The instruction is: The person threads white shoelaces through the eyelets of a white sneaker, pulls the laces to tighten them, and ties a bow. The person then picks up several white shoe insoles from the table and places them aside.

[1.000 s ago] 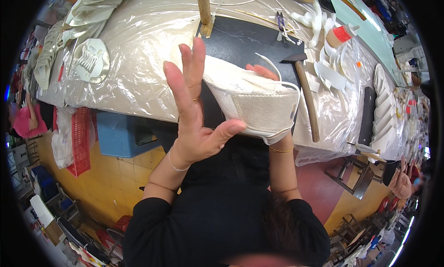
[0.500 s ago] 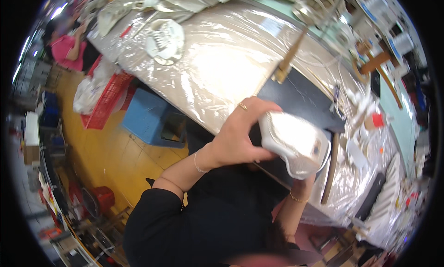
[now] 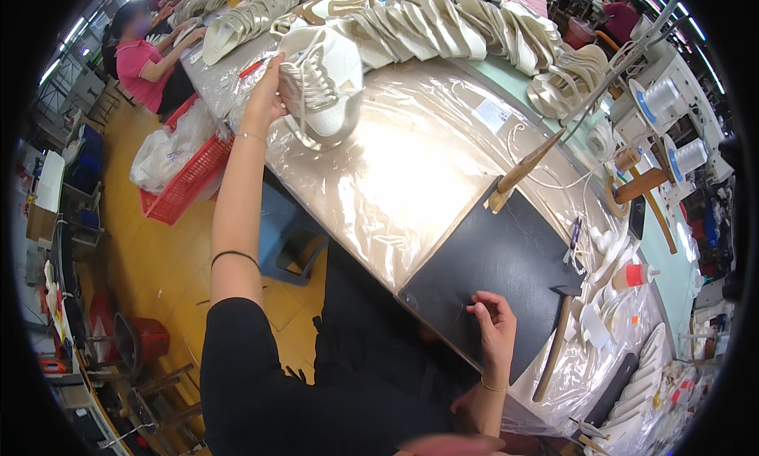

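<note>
Reaching far to the left over the table, my left hand grips a white lace-up shoe upper by its side. The laces face up, and the lower rim of the upper is blurred. My right hand hovers at the near edge of a black mat, fingers loosely bent, thumb apart, nothing visible in it. A hammer with a wooden handle lies right of that hand. Farther back on the mat's corner stands a pointed wooden piece.
Rows of pale shoe uppers line the table's far side. A squeeze bottle, purple-handled snips and white scraps lie at the right, near thread spools. Left are a red basket, a blue stool and a seated person.
Both hands were around a white shoe-shaped piece near my body. My left hand has moved far left and holds the laced upper; my right hand has let go and lowered over the mat.
</note>
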Available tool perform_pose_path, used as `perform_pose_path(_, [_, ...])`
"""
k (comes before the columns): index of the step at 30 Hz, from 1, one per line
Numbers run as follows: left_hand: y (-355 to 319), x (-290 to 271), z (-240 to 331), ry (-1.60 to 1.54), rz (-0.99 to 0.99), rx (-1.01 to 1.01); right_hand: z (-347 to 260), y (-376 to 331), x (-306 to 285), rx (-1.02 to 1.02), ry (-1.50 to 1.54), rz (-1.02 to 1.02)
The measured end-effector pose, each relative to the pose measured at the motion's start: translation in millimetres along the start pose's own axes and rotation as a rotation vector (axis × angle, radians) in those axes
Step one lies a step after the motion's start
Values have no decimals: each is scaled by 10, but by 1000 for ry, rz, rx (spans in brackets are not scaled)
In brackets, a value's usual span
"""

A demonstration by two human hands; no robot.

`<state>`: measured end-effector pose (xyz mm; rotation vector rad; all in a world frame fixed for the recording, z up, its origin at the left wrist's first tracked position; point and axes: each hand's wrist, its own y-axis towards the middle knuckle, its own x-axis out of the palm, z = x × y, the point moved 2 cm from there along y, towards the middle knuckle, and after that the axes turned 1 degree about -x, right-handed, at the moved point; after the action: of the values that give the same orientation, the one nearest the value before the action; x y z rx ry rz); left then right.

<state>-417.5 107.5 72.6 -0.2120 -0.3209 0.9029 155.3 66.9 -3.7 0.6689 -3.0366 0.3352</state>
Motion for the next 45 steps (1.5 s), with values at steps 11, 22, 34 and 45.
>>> perform_pose_path(11, [1010,-387,-319,494,276,144,-77,111,139,22,-234,139])
perform_pose_path(22, [1607,-317,122,976,67,664,-161,329,219,136,-411,216])
perform_pose_path(34, [1087,-297,-24,1308,-387,472,-170,446,241,189,-425,247])
perform_pose_path(45, [1098,-18,-32,1271,-411,597,-195,488,242,49,-423,262])
